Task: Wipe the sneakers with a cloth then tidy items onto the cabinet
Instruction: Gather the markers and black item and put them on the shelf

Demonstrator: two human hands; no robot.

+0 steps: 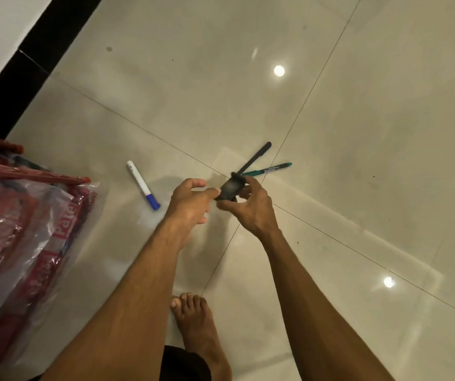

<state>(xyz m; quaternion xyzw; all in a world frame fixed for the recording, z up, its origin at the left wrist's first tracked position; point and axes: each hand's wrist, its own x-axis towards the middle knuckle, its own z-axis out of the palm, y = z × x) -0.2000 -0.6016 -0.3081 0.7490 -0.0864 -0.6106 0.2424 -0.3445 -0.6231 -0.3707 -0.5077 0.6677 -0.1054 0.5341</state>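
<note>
Three pens are in view: one white marker with a blue cap (143, 185); one black pen (255, 157); one green pen (270, 168); there is one small dark object (230, 189), one clear plastic bag with red print (28, 229), two hands, and one bare foot (196, 323).

Floor tiles (358, 133): glossy, smooth, reflecting lamps. Bag (22, 229): clear, crinkled plastic. Marker (142, 185): smooth white plastic, blue cap.
</note>
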